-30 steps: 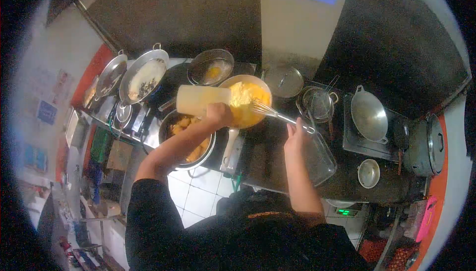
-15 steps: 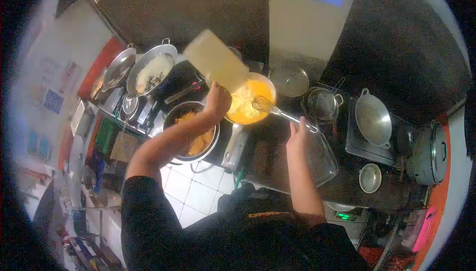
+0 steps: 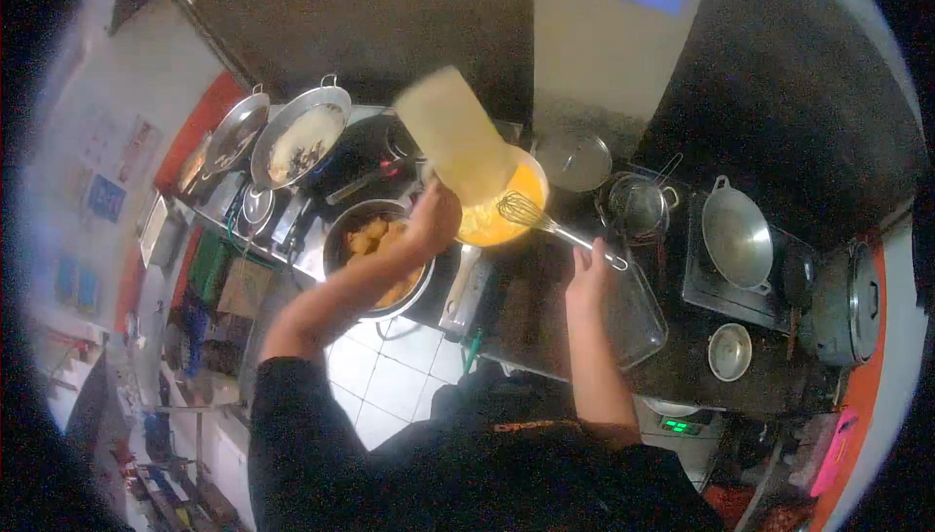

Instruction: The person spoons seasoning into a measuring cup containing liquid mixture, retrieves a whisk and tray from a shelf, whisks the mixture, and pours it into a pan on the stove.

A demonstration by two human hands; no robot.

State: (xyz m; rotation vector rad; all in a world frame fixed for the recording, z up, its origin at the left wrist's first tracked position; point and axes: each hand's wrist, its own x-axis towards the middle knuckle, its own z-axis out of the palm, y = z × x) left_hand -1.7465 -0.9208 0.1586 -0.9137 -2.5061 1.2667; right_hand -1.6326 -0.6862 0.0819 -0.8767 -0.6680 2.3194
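My left hand [image 3: 438,215] grips a pale plastic container [image 3: 456,133], which is tilted with its mouth over a pan [image 3: 543,164]. Yellow liquid [image 3: 497,225] with lighter patches fills this pan, and its pale handle [image 3: 464,293] points toward my body. My right hand [image 3: 590,274] is closed on the handle of a wire whisk [image 3: 555,229]. The whisk's wire end rests in the yellow liquid. Just below my left forearm sits a metal pot [image 3: 429,284] of golden-brown pieces [image 3: 373,237].
Two large metal pans [image 3: 317,108] [image 3: 234,128] stand at the left. A glass lid [image 3: 575,160], a strainer [image 3: 638,206] and a clear tray [image 3: 638,323] lie to the right. Farther right are a wok [image 3: 737,238], a small bowl [image 3: 729,352] and a big pot [image 3: 840,303].
The container has swung from nearly level to steeply tilted over the pan, raised by my left hand. The whisk has barely shifted. The view has moved slightly.
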